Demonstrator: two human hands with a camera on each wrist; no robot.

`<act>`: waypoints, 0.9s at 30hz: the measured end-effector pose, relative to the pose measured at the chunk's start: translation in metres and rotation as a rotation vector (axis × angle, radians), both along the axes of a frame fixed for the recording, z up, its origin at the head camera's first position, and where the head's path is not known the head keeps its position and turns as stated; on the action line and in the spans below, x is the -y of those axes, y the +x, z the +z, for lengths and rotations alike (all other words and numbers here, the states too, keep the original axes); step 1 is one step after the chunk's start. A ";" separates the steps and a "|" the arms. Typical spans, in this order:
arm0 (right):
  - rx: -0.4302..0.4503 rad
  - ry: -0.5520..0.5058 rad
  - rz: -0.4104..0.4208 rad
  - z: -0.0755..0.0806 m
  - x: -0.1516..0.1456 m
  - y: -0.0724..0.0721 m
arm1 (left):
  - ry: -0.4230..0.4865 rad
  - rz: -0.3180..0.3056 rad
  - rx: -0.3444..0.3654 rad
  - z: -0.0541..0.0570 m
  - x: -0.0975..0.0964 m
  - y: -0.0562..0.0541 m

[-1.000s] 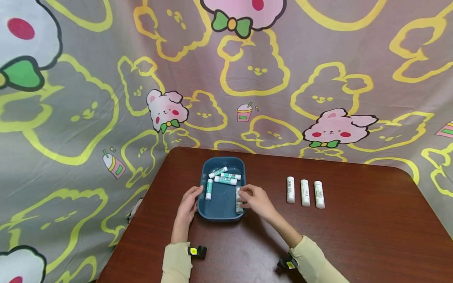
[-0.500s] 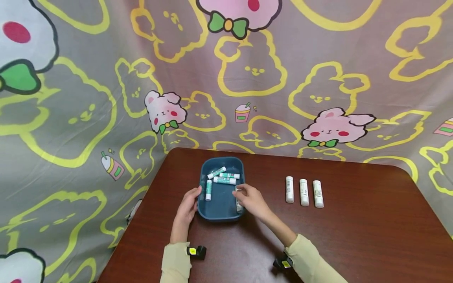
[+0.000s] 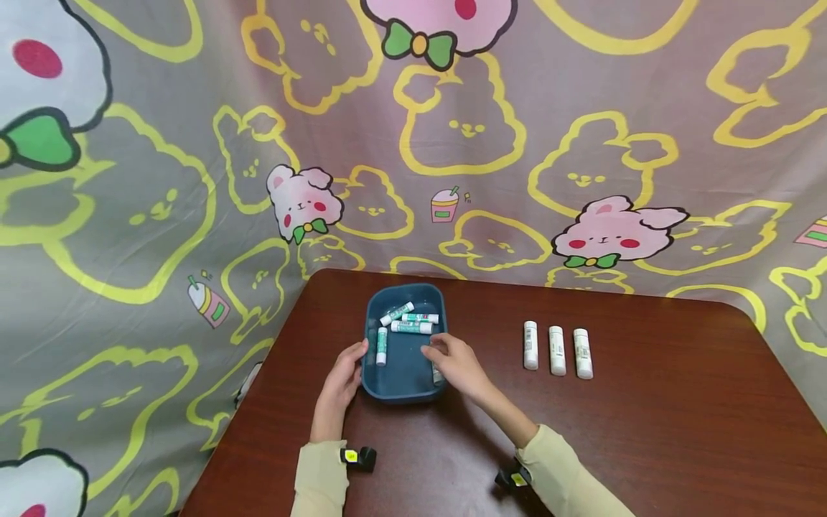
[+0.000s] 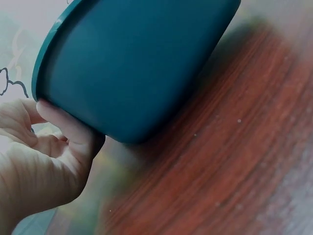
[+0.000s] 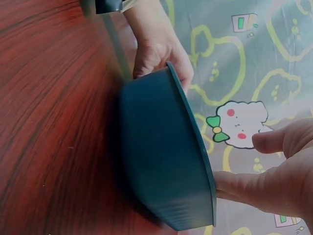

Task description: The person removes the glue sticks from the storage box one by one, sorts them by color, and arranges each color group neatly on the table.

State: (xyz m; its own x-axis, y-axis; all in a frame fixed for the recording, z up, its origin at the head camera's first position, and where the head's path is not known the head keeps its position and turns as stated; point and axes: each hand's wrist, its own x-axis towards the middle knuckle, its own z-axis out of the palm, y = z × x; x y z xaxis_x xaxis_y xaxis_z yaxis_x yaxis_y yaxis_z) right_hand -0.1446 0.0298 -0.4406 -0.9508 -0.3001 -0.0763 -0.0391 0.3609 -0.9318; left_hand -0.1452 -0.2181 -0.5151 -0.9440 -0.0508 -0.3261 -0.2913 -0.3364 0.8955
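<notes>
A dark blue rectangular bin (image 3: 403,393) stands on the table, with several white glue sticks with green labels inside, among them one glue stick (image 3: 382,347) upright along the left side. My left hand (image 3: 342,378) holds the bin's left side; in the left wrist view its fingers bend against the outer wall (image 4: 127,63). My right hand (image 3: 456,364) is at the right rim, its fingers reaching over the inside. In the right wrist view its thumb and fingers stand apart with nothing between them. Another glue stick (image 3: 438,375) lies below that hand, mostly hidden by it.
Three larger white tubes stand in a row to the right: a left tube (image 3: 530,345), a middle tube (image 3: 557,351) and a right tube (image 3: 583,354). A patterned cloth (image 3: 478,151) hangs behind the brown table (image 3: 678,424).
My right hand has let go of the glue stick at the bin's right side and its fingers have shifted slightly left and up. My left hand stays on the bin.
</notes>
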 end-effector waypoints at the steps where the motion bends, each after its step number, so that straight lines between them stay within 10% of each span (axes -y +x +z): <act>1: 0.002 0.002 0.002 0.000 0.000 0.000 | 0.001 0.000 0.000 0.000 0.000 0.000; 13: 0.073 0.143 0.013 -0.007 0.010 -0.011 | 0.000 -0.049 -0.020 0.001 -0.002 -0.003; 27: 0.345 -0.108 -0.024 -0.015 0.026 -0.024 | 0.010 -0.065 -0.018 0.001 -0.001 -0.003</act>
